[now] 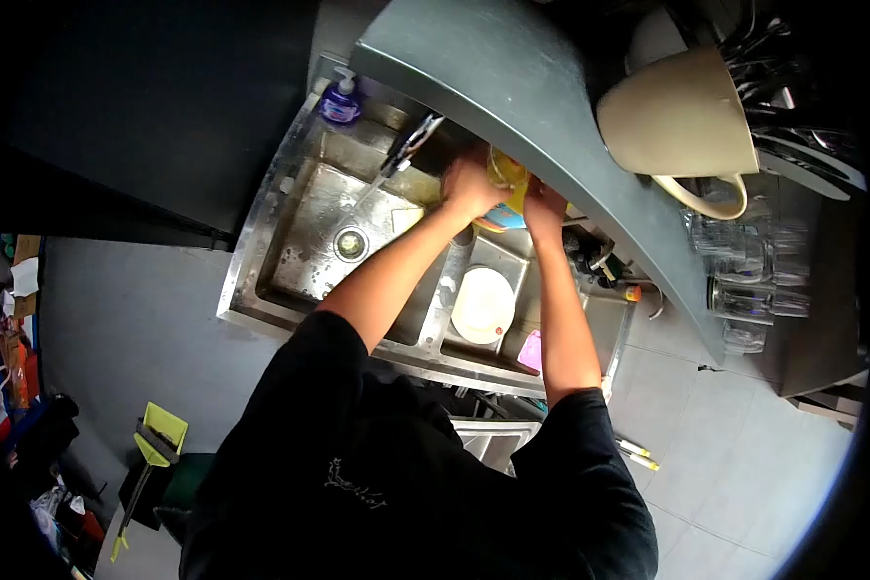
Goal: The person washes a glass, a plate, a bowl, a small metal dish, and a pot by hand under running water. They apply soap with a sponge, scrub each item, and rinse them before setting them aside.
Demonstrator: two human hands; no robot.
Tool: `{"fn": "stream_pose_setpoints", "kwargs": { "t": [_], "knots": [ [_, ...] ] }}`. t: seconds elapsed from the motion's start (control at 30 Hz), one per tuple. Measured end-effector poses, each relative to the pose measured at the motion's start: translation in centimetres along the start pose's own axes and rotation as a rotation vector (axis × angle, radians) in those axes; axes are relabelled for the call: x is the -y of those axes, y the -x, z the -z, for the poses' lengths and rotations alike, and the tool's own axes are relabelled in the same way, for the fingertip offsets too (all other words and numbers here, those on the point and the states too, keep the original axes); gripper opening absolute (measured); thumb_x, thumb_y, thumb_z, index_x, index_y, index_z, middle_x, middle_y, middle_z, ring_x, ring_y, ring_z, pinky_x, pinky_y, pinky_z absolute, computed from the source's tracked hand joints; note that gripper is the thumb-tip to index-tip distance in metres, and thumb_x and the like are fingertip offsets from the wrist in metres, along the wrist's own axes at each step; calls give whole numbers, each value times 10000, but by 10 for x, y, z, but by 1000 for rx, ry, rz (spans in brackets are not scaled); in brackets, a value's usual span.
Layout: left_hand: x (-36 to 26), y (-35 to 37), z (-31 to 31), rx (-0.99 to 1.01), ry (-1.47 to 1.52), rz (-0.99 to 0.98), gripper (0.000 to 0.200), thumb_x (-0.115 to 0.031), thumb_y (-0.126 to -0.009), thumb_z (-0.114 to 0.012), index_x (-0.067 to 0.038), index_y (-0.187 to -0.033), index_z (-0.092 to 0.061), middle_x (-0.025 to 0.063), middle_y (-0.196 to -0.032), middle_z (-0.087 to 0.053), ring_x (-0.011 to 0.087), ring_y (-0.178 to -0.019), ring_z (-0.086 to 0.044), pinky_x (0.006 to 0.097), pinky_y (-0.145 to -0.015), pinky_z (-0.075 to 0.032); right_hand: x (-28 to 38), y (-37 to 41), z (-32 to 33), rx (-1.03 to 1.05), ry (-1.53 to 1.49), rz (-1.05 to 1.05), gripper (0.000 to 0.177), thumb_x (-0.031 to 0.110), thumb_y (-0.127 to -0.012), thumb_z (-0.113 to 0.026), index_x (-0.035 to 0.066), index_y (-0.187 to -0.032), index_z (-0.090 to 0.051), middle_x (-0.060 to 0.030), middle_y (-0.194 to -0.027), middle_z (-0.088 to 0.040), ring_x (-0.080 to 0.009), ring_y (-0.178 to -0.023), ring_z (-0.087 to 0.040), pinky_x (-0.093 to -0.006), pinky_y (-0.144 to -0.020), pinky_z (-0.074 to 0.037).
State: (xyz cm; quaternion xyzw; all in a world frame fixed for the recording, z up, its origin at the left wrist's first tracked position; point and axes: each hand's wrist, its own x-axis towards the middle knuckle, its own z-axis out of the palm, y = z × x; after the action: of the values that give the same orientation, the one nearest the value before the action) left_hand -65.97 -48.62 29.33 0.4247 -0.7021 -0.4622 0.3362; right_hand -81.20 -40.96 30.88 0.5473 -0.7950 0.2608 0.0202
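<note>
Both arms reach over the steel sink (295, 222) to its back edge, partly under a grey shelf. My left hand (469, 188) is closed on the left side of a yellow and blue container (508, 174). On its right side, my right hand (545, 208) is closed round the same container; some of its fingers are hidden. Water runs from the faucet (411, 147) into the left basin, near the drain (351, 244). A white plate (483, 305) lies in the right basin, with a pink item (531, 351) beside it.
The grey shelf (493, 68) overhangs the sink's back, carrying a beige mug (681, 116), glasses (744, 290) and utensils. A purple soap bottle (340, 100) stands at the back left corner. A yellow dustpan (161, 434) is at the lower left.
</note>
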Motion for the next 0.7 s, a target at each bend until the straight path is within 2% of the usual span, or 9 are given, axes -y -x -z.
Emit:
{"fn": "stream_pose_setpoints", "kwargs": {
  "t": [0.07, 0.17, 0.23, 0.3, 0.4, 0.5, 0.6, 0.67, 0.7],
  "knots": [
    [14, 18, 17, 11, 173, -4, 757, -247, -600, -855, -106, -1258, -509, 173, -1132, -654, 372, -1042, -630, 426, -875, -526, 13, 19, -4, -131, -104, -66, 258, 48, -917, -508, -22, -1133, -629, -200, -1092, -674, -312, -1024, -638, -377, -897, -483],
    [58, 55, 35, 7, 346, -3, 848, -180, -616, -873, -118, -1335, -427, 157, -1193, -634, 339, -1125, -611, 408, -934, -500, 51, 56, -8, -234, -191, 42, 280, -14, -895, -473, -20, -1124, -634, -182, -1101, -668, -289, -1030, -639, -362, -900, -489],
    [105, 77, 39, -32, 305, 44, 875, -168, -604, -885, -98, -1343, -423, 151, -1223, -621, 321, -1159, -597, 393, -958, -486, 75, 82, -28, -87, -470, 108, 308, -35, -857, -488, 1, -1123, -638, -164, -1132, -655, -301, -1087, -621, -364, -953, -463],
    [144, 96, 54, -53, 335, 30, 907, -185, -606, -885, -65, -1365, -404, 165, -1276, -583, 319, -1166, -586, 392, -968, -472, 104, 99, -43, 74, -340, 272, 280, -13, -841, -524, 3, -1099, -632, -170, -1142, -637, -354, -1066, -600, -403, -963, -455],
    [163, 109, 86, -87, 115, 221, 858, -173, -642, -837, -81, -1380, -408, 186, -1259, -572, 363, -1145, -567, 423, -951, -459, 130, 106, -82, 457, -347, 301, 275, 101, -846, -620, 6, -1103, -642, -156, -1156, -638, -354, -1104, -575, -443, -1021, -411],
    [174, 110, 101, -208, -18, 78, 796, -136, -674, -795, -89, -1374, -421, 197, -1265, -562, 375, -1170, -537, 420, -980, -439, 143, 102, -130, 394, -238, 409, 256, 224, -878, -624, 40, -1045, -685, -166, -1063, -670, -358, -1101, -558, -494, -1020, -381],
    [181, 110, 113, -133, 28, 143, 716, -67, -719, -712, -98, -1376, -429, 190, -1298, -543, 389, -1215, -499, 427, -1012, -415, 153, 96, -156, 600, -113, 440, 209, 208, -929, -564, 62, -1001, -694, -130, -926, -701, -312, -951, -640, -430, -1053, -338],
    [188, 112, 123, -105, 64, 93, 725, -49, -735, -697, -108, -1397, -410, 175, -1350, -515, 370, -1253, -479, 415, -1027, -412, 162, 99, -159, 709, -125, 337, 221, 222, -952, -528, 80, -985, -694, -115, -873, -703, -308, -910, -646, -460, -1074, -287],
    [197, 115, 128, -61, 261, 119, 723, -40, -746, -693, -106, -1404, -402, 166, -1366, -504, 355, -1263, -472, 412, -1029, -411, 165, 99, -159, 762, -129, 282, 231, 229, -964, -511, 90, -977, -695, -107, -847, -704, -307, -890, -649, -474, -1084, -261]
  ]
}}
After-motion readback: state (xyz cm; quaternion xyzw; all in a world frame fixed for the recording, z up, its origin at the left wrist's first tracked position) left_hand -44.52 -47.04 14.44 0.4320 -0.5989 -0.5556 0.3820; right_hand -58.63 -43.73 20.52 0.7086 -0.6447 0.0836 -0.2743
